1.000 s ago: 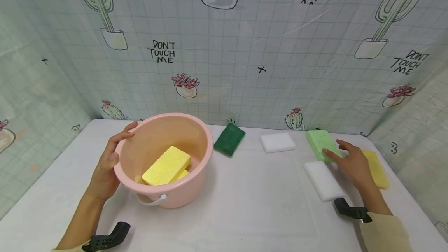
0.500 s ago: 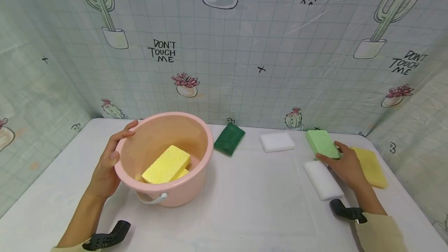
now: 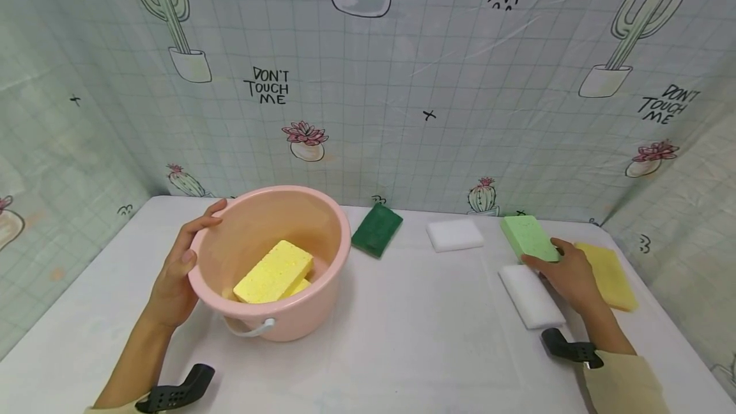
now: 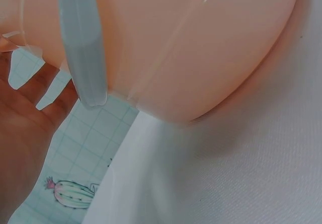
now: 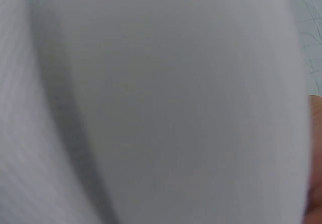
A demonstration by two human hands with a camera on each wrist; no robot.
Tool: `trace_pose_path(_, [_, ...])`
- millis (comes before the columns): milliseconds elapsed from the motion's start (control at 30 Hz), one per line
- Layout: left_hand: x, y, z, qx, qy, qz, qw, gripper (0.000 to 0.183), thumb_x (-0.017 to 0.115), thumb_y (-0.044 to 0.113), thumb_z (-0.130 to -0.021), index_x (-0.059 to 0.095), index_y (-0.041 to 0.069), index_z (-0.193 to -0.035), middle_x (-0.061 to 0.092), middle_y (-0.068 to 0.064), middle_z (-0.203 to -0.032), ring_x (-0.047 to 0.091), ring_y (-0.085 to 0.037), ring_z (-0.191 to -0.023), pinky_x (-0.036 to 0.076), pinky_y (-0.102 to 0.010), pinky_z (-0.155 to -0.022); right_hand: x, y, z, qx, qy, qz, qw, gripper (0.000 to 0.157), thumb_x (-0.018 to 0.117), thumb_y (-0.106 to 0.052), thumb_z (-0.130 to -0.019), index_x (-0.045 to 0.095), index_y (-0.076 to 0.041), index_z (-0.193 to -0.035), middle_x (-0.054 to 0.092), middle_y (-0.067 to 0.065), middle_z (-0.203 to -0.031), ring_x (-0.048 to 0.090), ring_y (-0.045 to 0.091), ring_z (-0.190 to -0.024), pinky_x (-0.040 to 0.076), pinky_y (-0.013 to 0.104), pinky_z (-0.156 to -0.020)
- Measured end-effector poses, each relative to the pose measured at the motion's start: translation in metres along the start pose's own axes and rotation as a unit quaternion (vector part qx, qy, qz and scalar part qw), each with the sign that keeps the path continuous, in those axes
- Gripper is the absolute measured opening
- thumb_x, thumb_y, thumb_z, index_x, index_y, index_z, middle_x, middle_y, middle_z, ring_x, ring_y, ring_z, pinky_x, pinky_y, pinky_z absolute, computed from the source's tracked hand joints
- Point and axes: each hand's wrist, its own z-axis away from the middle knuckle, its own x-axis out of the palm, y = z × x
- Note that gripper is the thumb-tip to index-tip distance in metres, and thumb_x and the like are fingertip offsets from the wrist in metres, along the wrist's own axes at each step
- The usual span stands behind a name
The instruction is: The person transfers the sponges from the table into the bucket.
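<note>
On the left, a pink bucket (image 3: 313,312) stands tipped slightly toward me, with a yellow sponge (image 3: 275,271) inside and part of another yellow sponge (image 3: 300,286) beneath it. My left hand (image 3: 178,273) holds the bucket's rim at its left side. In the left wrist view, its fingers (image 4: 60,100) reach up to the bucket wall beside the grey handle (image 4: 83,43). At the far right, my right hand (image 3: 569,273) pinches the near end of a light green sponge (image 3: 528,236) between thumb and fingers. The sponge lies on the table.
A white sponge (image 3: 531,297) lies just left of my right wrist and fills most of the right wrist view. A yellow sponge (image 3: 608,276) is to its right. Further back lie another white sponge (image 3: 455,235) and a dark green scouring pad (image 3: 377,230), near the patterned curtain (image 3: 437,69).
My right hand has moved slightly left onto the light green sponge, and its thumb and fingers have closed on the near end. The left hand and bucket stay put.
</note>
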Motion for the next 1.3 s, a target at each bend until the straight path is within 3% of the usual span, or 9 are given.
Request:
trace_pose_path(400, [0.0,0.0,-0.001,-0.005,0.002,0.0,1.0,0.044,0.039,0.02,-0.088,0.034,0.009,-0.131,0.012,-0.006,-0.147,0.018,-0.025,-0.129,0.039,-0.026,-0.09,-0.002,0.0,0.0,0.015,-0.003,-0.005,1.0,0.1,0.053,-0.059,-0.077,0.015,0.013,-0.135,0.025,0.038,-0.13,0.031,0.051,-0.114,0.034,0.061,-0.085])
trace_pose_path(600, [0.0,0.001,-0.001,-0.005,0.001,-0.001,1.0,0.044,0.039,0.02,-0.088,0.034,0.009,-0.13,0.012,-0.006,-0.147,0.018,-0.024,-0.129,0.038,-0.026,-0.09,-0.004,0.0,0.001,0.011,0.003,-0.018,1.0,0.099,0.056,-0.056,-0.077,0.014,0.013,-0.135,0.027,0.038,-0.13,0.04,0.045,-0.107,0.038,0.057,-0.083])
trace_pose_path(900, [0.0,0.001,-0.001,-0.005,0.001,0.003,1.0,0.044,0.039,0.019,-0.088,0.035,0.008,-0.13,0.012,-0.006,-0.147,0.017,-0.025,-0.129,0.038,-0.026,-0.091,-0.012,-0.007,0.004,0.002,0.01,-0.024,1.0,0.097,0.055,-0.056,-0.077,0.016,0.01,-0.136,0.026,0.036,-0.132,0.035,0.045,-0.111,0.033,0.059,-0.085])
trace_pose_path(1100, [-0.001,0.0,-0.001,0.0,-0.002,0.002,1.0,0.044,0.038,0.02,-0.089,0.034,0.008,-0.13,0.012,-0.007,-0.146,0.017,-0.025,-0.129,0.038,-0.026,-0.091,-0.018,-0.012,0.004,-0.017,0.027,-0.038,0.999,0.093,0.058,-0.051,-0.078,0.017,0.007,-0.137,0.035,0.033,-0.127,0.061,0.029,-0.079,0.046,0.038,-0.062])
trace_pose_path(1300, [-0.002,0.0,-0.001,0.004,-0.005,0.0,1.0,0.043,0.037,0.02,-0.089,0.033,0.007,-0.13,0.012,-0.008,-0.146,0.017,-0.026,-0.129,0.038,-0.026,-0.091,-0.027,-0.023,0.009,-0.049,0.039,-0.033,0.998,0.089,0.057,-0.051,-0.08,0.018,0.004,-0.138,0.046,0.027,-0.114,0.062,0.029,-0.073,0.042,0.029,-0.051])
